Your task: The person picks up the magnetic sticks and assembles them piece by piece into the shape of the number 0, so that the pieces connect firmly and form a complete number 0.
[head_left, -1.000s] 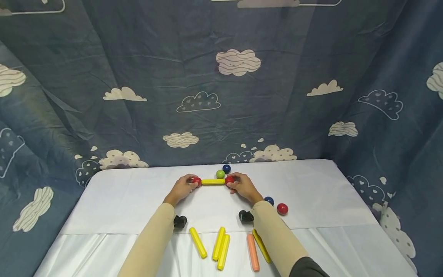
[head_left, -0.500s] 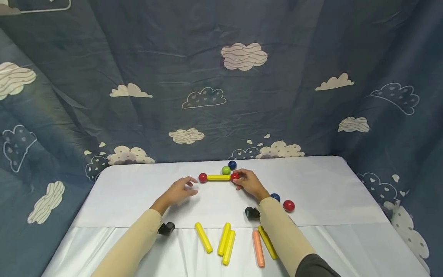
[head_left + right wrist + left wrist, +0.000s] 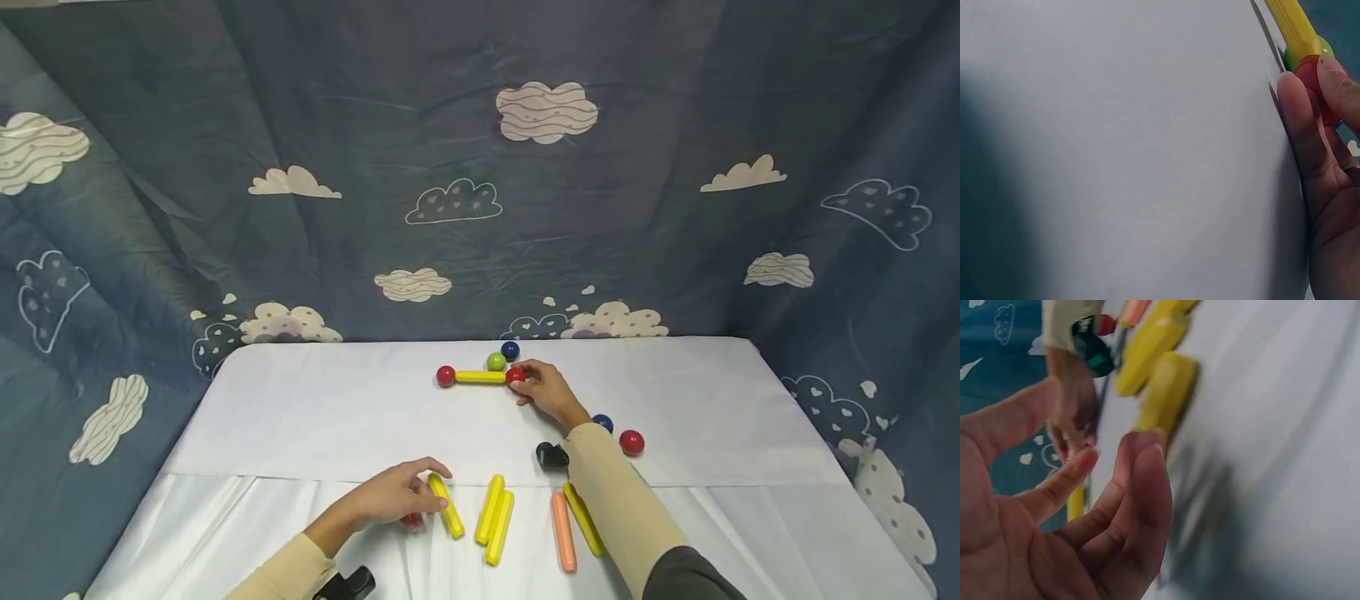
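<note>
While our right hand (image 3: 551,392) pinches the glossy red plastic ball (image 3: 515,376) at the far yellow plastic rod (image 3: 480,377)'s right end, our left hand (image 3: 392,493), loosely spread, grips nothing beside the leftmost near yellow plastic stick (image 3: 452,519), contact unclear; we'd favour a mid-length pinch, ball steadied.

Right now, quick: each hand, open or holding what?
Left hand: open at a near yellow stick, contact unclear.
Right hand: pinching the red ball at the right end of the far yellow stick.

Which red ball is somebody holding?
The red ball at the right end of the far yellow stick: the right hand pinches it. No hand touches the left-end ball or the loose red ball.
</note>
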Tool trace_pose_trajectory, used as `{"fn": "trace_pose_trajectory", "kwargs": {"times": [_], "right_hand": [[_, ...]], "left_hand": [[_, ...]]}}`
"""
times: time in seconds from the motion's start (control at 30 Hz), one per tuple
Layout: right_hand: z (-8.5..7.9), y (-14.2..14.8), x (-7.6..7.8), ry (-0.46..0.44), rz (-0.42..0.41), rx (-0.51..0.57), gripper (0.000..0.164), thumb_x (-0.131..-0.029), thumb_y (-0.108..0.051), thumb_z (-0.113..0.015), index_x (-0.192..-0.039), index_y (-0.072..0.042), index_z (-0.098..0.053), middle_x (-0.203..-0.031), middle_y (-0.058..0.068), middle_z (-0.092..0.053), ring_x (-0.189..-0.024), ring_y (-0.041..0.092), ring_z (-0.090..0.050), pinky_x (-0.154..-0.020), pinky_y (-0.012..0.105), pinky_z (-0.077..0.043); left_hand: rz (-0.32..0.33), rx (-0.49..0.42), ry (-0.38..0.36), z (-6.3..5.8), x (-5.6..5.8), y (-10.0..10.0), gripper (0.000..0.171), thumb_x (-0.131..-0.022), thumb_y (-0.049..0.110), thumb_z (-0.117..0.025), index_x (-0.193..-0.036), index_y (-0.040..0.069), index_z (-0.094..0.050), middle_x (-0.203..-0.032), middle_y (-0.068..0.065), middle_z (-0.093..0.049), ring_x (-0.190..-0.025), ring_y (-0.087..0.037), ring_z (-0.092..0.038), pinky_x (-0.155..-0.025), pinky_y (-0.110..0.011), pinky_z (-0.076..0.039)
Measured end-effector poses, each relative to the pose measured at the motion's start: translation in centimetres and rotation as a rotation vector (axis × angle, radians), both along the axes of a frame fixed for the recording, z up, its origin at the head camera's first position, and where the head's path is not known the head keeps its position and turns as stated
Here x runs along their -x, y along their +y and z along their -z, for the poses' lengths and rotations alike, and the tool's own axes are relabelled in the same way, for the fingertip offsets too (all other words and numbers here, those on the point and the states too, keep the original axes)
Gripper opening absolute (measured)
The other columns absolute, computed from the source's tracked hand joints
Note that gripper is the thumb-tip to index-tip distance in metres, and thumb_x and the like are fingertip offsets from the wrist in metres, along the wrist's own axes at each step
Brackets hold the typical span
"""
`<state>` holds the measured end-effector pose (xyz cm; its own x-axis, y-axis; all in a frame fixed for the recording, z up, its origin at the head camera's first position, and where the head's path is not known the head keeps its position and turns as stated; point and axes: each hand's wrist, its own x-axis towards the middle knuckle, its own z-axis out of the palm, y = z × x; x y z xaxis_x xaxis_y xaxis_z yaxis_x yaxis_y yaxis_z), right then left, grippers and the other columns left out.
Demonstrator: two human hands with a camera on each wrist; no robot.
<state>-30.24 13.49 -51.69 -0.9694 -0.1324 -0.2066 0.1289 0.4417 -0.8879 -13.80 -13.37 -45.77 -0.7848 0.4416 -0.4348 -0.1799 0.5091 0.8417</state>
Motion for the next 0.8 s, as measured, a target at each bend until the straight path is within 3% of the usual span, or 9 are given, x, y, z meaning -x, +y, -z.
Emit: {"fn": "trace_pose_trajectory", "kwargs": {"times": [0.17, 0.33, 0.47, 0.57, 0.73, 0.8], "right_hand": [[-0.3, 0.0, -0.1, -0.006, -0.003, 0.029, 0.043, -0.091, -0.005, -0.065, -0.132, -0.001, -0.053, -0.123, 0.019, -0.056, -0.068, 0.016, -0.061, -0.067, 0.025, -0.054], [-0.5, 0.0, 0.0, -0.008, -0.008, 0.023, 0.042, -0.091, -0.005, -0.065, -0.132, -0.002, -0.053, -0.122, 0.019, -0.057, -0.067, 0.016, -0.061, -0.066, 0.025, -0.053], [-0.6, 0.1, -0.1, -0.016, -0.003, 0.009, 0.042, -0.091, -0.006, -0.066, -0.131, -0.004, -0.054, -0.121, 0.018, -0.057, -0.064, 0.017, -0.061, -0.066, 0.024, -0.053], [-0.6, 0.0, 0.0, -0.013, -0.011, 0.014, 0.042, -0.091, -0.005, -0.066, -0.131, -0.003, -0.054, -0.120, 0.018, -0.057, -0.065, 0.017, -0.061, -0.066, 0.026, -0.054], [-0.4, -0.1, 0.1, -0.008, -0.015, 0.017, 0.041, -0.090, -0.005, -0.065, -0.130, -0.003, -0.054, -0.118, 0.019, -0.058, -0.065, 0.018, -0.061, -0.066, 0.026, -0.054], [-0.3, -0.1, 0.1, -0.010, -0.008, 0.017, 0.041, -0.090, -0.004, -0.066, -0.130, -0.004, -0.055, -0.118, 0.018, -0.058, -0.065, 0.018, -0.062, -0.066, 0.026, -0.054]], "left_hand": [[-0.029, 0.018, 0.049, 1.8, -0.5, 0.4, 0.038, -0.087, 0.025, -0.072, -0.120, 0.011, -0.060, -0.072, -0.005, -0.061, -0.051, -0.012, -0.057, -0.050, -0.027, -0.048], [-0.022, 0.072, 0.174, 2.8, -0.7, 0.9, 0.030, -0.086, 0.030, -0.072, -0.108, 0.012, -0.059, -0.064, -0.001, -0.054, -0.048, -0.011, -0.052, -0.047, -0.025, -0.043], [0.002, 0.154, 0.256, 2.9, -1.0, 1.4, 0.028, -0.086, 0.035, -0.072, -0.098, 0.016, -0.056, -0.058, 0.003, -0.052, -0.046, -0.009, -0.048, -0.045, -0.024, -0.037], [0.019, 0.188, 0.306, 2.8, -1.0, 1.5, 0.022, -0.087, 0.029, -0.071, -0.096, 0.016, -0.055, -0.056, 0.006, -0.051, -0.046, -0.008, -0.046, -0.044, -0.023, -0.034], [0.028, 0.174, 0.381, 2.5, -0.4, 1.3, 0.019, -0.087, 0.009, -0.064, -0.103, 0.013, -0.057, -0.062, 0.004, -0.047, -0.052, -0.009, -0.042, -0.048, -0.023, -0.034], [0.014, 0.155, 0.374, 2.4, 0.1, 1.2, 0.023, -0.087, 0.006, -0.062, -0.108, 0.014, -0.059, -0.068, 0.002, -0.047, -0.054, -0.010, -0.043, -0.050, -0.023, -0.036]]}}
